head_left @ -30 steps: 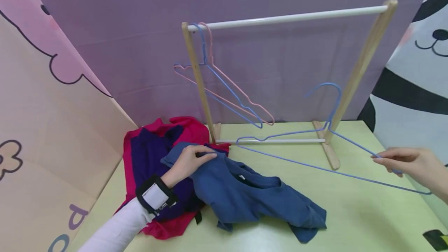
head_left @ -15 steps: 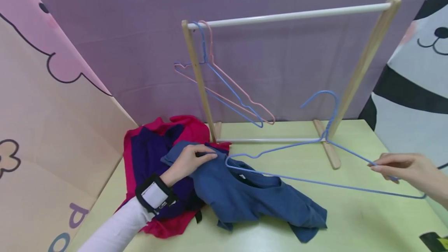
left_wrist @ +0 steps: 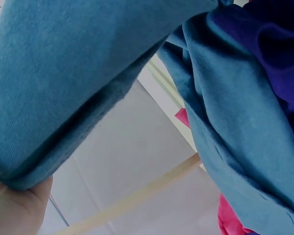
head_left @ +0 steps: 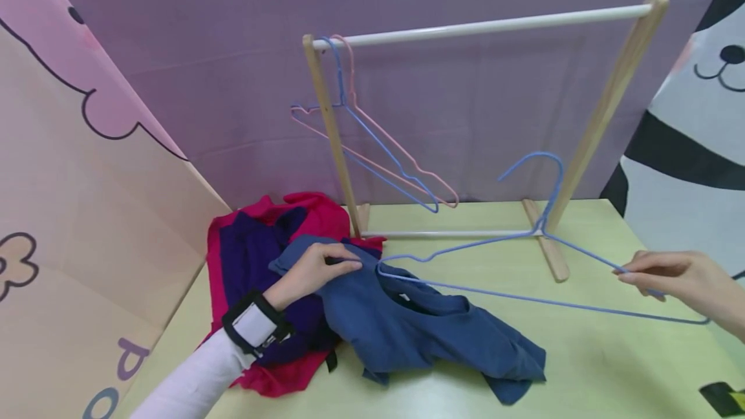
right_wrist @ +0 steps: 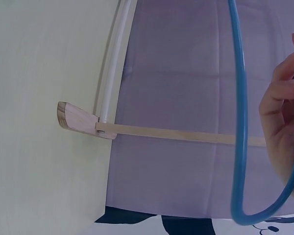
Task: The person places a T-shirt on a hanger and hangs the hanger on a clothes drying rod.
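Note:
My left hand (head_left: 328, 268) pinches the blue shirt (head_left: 401, 322) near its neckline, lifting that part off the table. In the left wrist view, the thumb (left_wrist: 19, 205) grips a fold of the blue cloth (left_wrist: 78, 83). On the right, my right hand (head_left: 678, 273) pinches one shoulder of a blue hanger (head_left: 495, 297) between thumb and fingers. The hanger's hook points up, and its far end overlaps the shirt's neck opening in the head view. The right wrist view shows the hanger's rounded end (right_wrist: 241, 147) near the curled fingers (right_wrist: 279, 98).
Behind stands a wooden rack with a white rail (head_left: 483, 29); another blue hanger (head_left: 387, 149) and a pink hanger (head_left: 401, 150) hang at its left. A red garment (head_left: 317, 215) and a dark purple garment (head_left: 250, 264) lie heaped at the left. A black-and-yellow object (head_left: 722, 398) sits at the lower right.
The right hand has brought the blue hanger left and slightly down, so its far end now overlaps the shirt's neck. The left hand has kept its hold on the shirt.

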{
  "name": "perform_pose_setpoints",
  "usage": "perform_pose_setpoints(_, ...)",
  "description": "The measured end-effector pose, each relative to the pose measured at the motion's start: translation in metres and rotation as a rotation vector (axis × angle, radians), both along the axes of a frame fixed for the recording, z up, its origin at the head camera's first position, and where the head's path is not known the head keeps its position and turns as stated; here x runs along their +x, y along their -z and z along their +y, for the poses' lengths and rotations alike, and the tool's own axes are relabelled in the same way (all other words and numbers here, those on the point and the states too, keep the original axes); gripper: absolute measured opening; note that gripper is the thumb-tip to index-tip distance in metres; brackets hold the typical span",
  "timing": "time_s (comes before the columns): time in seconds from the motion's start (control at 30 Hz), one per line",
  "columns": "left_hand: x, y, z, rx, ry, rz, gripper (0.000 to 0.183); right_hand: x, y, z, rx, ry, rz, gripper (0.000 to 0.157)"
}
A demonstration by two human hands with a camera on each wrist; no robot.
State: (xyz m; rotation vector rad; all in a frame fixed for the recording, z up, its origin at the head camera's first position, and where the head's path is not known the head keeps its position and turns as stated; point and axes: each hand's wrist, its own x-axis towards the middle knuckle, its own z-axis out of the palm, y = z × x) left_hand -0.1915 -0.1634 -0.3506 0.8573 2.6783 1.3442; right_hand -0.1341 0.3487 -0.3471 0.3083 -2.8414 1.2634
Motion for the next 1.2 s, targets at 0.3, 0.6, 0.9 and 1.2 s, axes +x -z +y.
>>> perform_pose_setpoints(0.3,0.016,-0.021,0.011,0.003,0.027,0.005,0.013,-0.002,0.005,-0.012,-0.103,-0.094,0.079,0.013)
perform_pose_setpoints(0.6,0.007,-0.001,0.007,-0.067,0.078,0.041,0.016,-0.007,0.007,-0.034,-0.202,-0.209,0.072,0.017)
perform_pose_setpoints(0.9,0.016,-0.009,0.015,-0.085,0.083,0.102,0.016,-0.009,0.001,-0.067,-0.267,-0.281,0.087,0.018)
perform_pose_setpoints(1.2,0.015,-0.008,0.021,-0.075,0.042,0.230,0.014,-0.013,-0.003,-0.088,-0.270,-0.222,0.079,0.014)
